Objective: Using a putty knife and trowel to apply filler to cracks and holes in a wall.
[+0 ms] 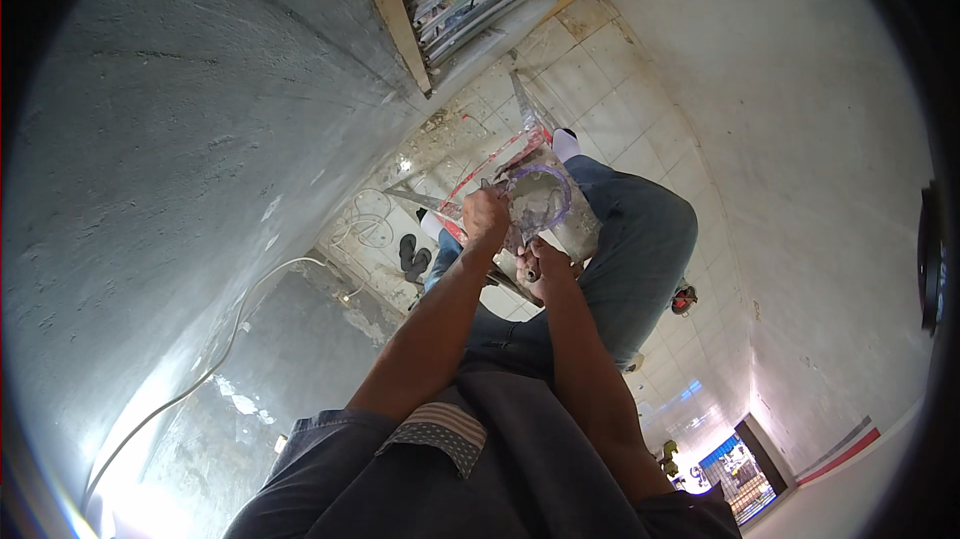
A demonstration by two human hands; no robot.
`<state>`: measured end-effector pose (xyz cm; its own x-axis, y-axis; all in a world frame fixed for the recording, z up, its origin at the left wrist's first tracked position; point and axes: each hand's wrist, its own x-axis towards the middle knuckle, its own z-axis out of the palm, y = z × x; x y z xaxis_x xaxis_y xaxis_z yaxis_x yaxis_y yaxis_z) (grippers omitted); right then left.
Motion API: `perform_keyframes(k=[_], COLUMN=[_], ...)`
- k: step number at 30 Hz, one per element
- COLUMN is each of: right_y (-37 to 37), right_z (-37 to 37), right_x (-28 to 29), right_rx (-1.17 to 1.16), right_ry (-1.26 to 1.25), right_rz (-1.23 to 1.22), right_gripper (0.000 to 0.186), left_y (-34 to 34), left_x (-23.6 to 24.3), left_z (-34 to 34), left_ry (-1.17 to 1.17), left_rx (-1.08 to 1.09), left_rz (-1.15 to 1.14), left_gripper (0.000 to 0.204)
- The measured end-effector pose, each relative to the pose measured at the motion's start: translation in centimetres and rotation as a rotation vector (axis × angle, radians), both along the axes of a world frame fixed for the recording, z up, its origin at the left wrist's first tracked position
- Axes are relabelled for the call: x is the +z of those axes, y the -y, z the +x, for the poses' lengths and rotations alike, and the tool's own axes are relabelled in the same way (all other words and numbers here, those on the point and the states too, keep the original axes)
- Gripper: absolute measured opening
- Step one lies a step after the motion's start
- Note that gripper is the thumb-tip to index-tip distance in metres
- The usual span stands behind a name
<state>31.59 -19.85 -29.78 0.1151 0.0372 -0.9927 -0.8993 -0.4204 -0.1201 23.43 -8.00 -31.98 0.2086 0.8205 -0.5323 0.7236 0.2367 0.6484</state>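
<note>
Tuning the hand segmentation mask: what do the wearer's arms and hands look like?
Bare left hand and bare right hand, no gloves. No watch, cable or cloth shows on the left forearm or right forearm. The dark blue-grey fabric left sleeve is short, with a stitched hem; the dark fabric right sleeve is short too.

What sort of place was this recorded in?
Indoors, probably a room being repaired or finished: the grey wall is patchy and scuffed, the pale tiled floor is stained, and a purple-rimmed container smeared with greyish material sits between the person's legs.
</note>
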Motion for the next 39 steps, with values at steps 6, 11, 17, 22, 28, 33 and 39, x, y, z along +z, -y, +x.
perform_keyframes(k=[6,11,17,22,28,33,39], right_y=[-0.3,-0.1,0.1,1.0,0.8,-3.7,-9.1], right_z=[-0.5,-1.3,-2.1,-2.4,-0.9,1.4,2.7], right_x=[0.0,-0.9,0.1,1.3,6.2,13.5,21.3], right_rx=[-0.086,-0.338,-0.324,-0.072,-0.031,0.799,0.749], right_ry=[-0.066,-0.176,-0.002,0.133,0.091,1.040,1.321], right_rz=[0.050,0.219,0.152,0.205,0.660,0.797,1.209], right_gripper=[0.009,0.018,0.013,0.009,0.016,0.023,0.019], left_y=[-0.2,-0.3,-1.1,-1.1,-4.0,-9.3,-11.4], left_x=[0.0,0.8,1.6,0.2,5.9,17.2,26.2], left_z=[-0.2,0.1,-0.9,-4.0,-10.5,-12.3,-10.4], left_ry=[-0.052,-0.124,-0.037,-0.026,0.282,0.645,1.048], left_rx=[-0.029,-0.039,-0.065,-0.135,-0.026,0.237,0.361], left_rz=[0.022,-0.056,-0.114,-0.025,-0.014,-0.332,-0.149], left_gripper=[0.023,0.024,0.023,0.023,0.026,0.043,0.073])
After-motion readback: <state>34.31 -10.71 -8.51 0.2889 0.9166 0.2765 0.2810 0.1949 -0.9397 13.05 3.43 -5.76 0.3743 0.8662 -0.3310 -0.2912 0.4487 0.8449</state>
